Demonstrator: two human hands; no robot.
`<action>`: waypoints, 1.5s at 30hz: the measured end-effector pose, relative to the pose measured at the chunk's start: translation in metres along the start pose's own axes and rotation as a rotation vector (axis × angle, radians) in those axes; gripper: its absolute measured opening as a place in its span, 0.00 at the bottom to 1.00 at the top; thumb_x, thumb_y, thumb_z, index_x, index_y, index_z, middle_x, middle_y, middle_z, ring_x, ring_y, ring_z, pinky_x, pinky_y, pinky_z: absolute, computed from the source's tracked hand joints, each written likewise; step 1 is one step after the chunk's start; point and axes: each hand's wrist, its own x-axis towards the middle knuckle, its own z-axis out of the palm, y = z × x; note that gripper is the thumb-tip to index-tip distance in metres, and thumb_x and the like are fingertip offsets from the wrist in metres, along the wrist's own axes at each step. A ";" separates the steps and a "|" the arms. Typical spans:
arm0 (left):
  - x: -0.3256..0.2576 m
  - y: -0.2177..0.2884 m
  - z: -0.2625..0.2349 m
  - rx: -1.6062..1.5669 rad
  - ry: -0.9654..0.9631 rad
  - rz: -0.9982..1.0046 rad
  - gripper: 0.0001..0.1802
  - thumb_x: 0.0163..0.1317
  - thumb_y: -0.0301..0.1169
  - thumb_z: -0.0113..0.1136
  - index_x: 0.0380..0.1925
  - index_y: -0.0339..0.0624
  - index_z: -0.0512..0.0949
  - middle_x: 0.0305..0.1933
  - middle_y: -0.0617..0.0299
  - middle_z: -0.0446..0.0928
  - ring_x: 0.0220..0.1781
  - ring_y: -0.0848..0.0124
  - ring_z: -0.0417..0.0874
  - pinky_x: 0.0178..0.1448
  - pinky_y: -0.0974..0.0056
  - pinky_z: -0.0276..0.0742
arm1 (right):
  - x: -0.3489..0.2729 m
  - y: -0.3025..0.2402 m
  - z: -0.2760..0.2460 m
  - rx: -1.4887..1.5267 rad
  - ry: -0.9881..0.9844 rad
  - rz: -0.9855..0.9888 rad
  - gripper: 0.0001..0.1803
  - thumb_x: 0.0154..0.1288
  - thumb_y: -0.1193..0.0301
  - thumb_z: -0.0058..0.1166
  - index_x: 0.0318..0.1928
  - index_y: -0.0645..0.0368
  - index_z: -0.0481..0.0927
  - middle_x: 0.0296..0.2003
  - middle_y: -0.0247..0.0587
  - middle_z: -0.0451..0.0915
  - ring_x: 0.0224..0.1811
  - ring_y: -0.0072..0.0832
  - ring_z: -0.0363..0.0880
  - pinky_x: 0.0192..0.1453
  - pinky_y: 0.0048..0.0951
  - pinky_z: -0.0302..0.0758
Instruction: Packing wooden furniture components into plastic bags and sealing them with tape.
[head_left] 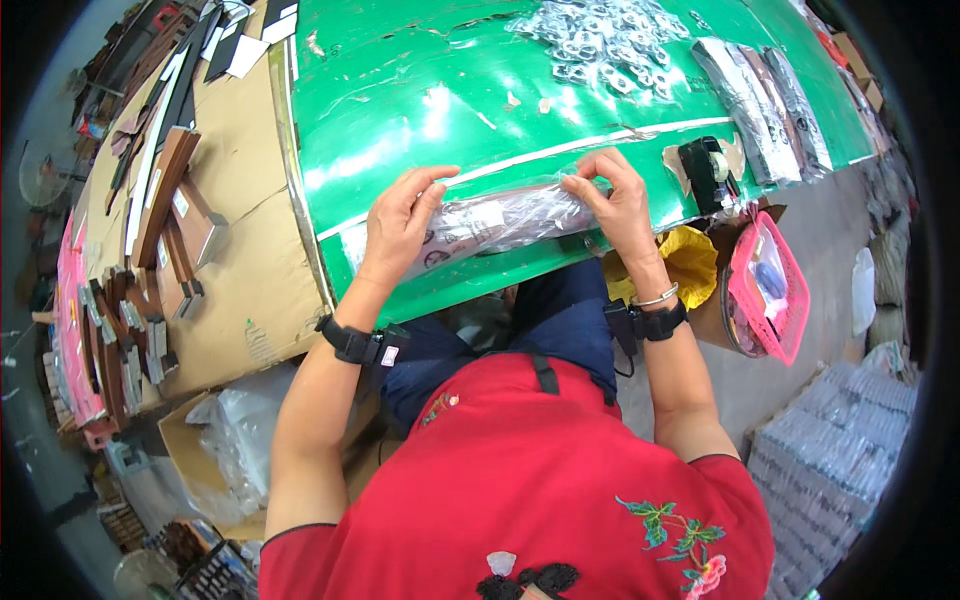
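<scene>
Gripping a clear plastic packet at both ends, left hand, right hand, contents blurred (glare hides them)

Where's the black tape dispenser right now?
In the head view, the black tape dispenser sits on the green table's near edge, right of the right hand, above the pink basket.

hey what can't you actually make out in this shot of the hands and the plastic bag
Head view:
- Contents of the clear bag: glare and wrinkled film blur them.
- Left hand and right hand: fingertips press the bag, any grip underneath hidden.
- Pile of small metal parts: too small to identify.
</scene>
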 end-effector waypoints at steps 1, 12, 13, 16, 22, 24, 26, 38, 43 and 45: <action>0.000 0.002 -0.001 0.003 0.009 -0.003 0.15 0.78 0.32 0.54 0.55 0.39 0.84 0.40 0.63 0.79 0.39 0.75 0.77 0.45 0.69 0.73 | -0.001 -0.002 0.001 0.005 -0.006 -0.006 0.09 0.62 0.71 0.69 0.32 0.64 0.83 0.26 0.41 0.84 0.27 0.28 0.81 0.34 0.31 0.75; -0.024 -0.011 -0.051 0.295 0.021 -0.027 0.10 0.71 0.32 0.62 0.41 0.35 0.85 0.38 0.58 0.81 0.44 0.66 0.80 0.51 0.63 0.75 | -0.011 0.002 0.003 -0.024 -0.028 0.149 0.11 0.63 0.70 0.70 0.34 0.64 0.81 0.26 0.45 0.83 0.28 0.33 0.83 0.36 0.31 0.77; -0.026 -0.011 -0.049 0.293 0.021 -0.032 0.10 0.71 0.32 0.62 0.41 0.35 0.85 0.38 0.58 0.81 0.44 0.66 0.80 0.51 0.63 0.75 | -0.011 0.003 0.003 -0.025 -0.032 0.150 0.11 0.63 0.70 0.70 0.34 0.64 0.81 0.26 0.45 0.83 0.28 0.33 0.83 0.36 0.31 0.77; -0.027 -0.013 -0.043 0.227 0.043 0.003 0.08 0.67 0.30 0.66 0.37 0.35 0.84 0.36 0.58 0.79 0.42 0.67 0.80 0.50 0.64 0.75 | -0.010 0.004 0.004 -0.049 -0.015 0.117 0.11 0.63 0.70 0.70 0.33 0.63 0.81 0.26 0.44 0.83 0.28 0.32 0.82 0.36 0.31 0.77; -0.027 -0.019 -0.031 0.279 0.155 -0.109 0.07 0.62 0.28 0.69 0.31 0.35 0.81 0.34 0.57 0.78 0.37 0.66 0.79 0.45 0.62 0.74 | -0.006 0.003 0.006 -0.065 -0.051 0.158 0.11 0.64 0.70 0.69 0.32 0.63 0.80 0.25 0.43 0.81 0.26 0.30 0.80 0.35 0.31 0.76; -0.027 -0.025 -0.026 0.376 0.218 -0.056 0.11 0.61 0.38 0.70 0.29 0.44 0.80 0.32 0.61 0.76 0.39 0.60 0.79 0.45 0.55 0.71 | -0.008 0.011 0.011 -0.042 -0.018 0.201 0.12 0.65 0.70 0.69 0.32 0.64 0.80 0.24 0.41 0.80 0.26 0.26 0.77 0.35 0.29 0.74; -0.019 -0.015 -0.024 0.425 0.240 -0.060 0.12 0.61 0.39 0.69 0.28 0.45 0.80 0.32 0.61 0.76 0.39 0.59 0.79 0.45 0.54 0.71 | -0.009 0.014 0.006 0.024 -0.023 0.292 0.12 0.66 0.71 0.68 0.32 0.65 0.79 0.24 0.37 0.80 0.28 0.20 0.75 0.34 0.26 0.71; -0.025 -0.022 -0.021 0.689 0.232 0.152 0.13 0.67 0.40 0.65 0.46 0.47 0.84 0.41 0.59 0.80 0.44 0.55 0.81 0.48 0.52 0.73 | -0.013 0.019 0.010 0.163 -0.008 0.380 0.12 0.69 0.71 0.66 0.31 0.65 0.79 0.25 0.30 0.78 0.31 0.15 0.71 0.37 0.22 0.70; -0.008 -0.008 -0.043 0.453 -0.188 -0.012 0.30 0.62 0.50 0.70 0.61 0.50 0.80 0.57 0.55 0.82 0.61 0.53 0.81 0.62 0.52 0.76 | -0.018 0.026 0.016 0.162 0.047 0.317 0.11 0.68 0.71 0.67 0.31 0.64 0.80 0.25 0.31 0.80 0.31 0.15 0.72 0.37 0.23 0.71; 0.005 -0.011 -0.057 0.337 -0.429 -0.073 0.45 0.52 0.59 0.76 0.66 0.49 0.77 0.64 0.52 0.79 0.69 0.54 0.78 0.71 0.55 0.74 | -0.018 0.027 0.017 0.168 0.071 0.303 0.11 0.68 0.71 0.67 0.31 0.64 0.80 0.25 0.32 0.82 0.31 0.15 0.74 0.38 0.23 0.73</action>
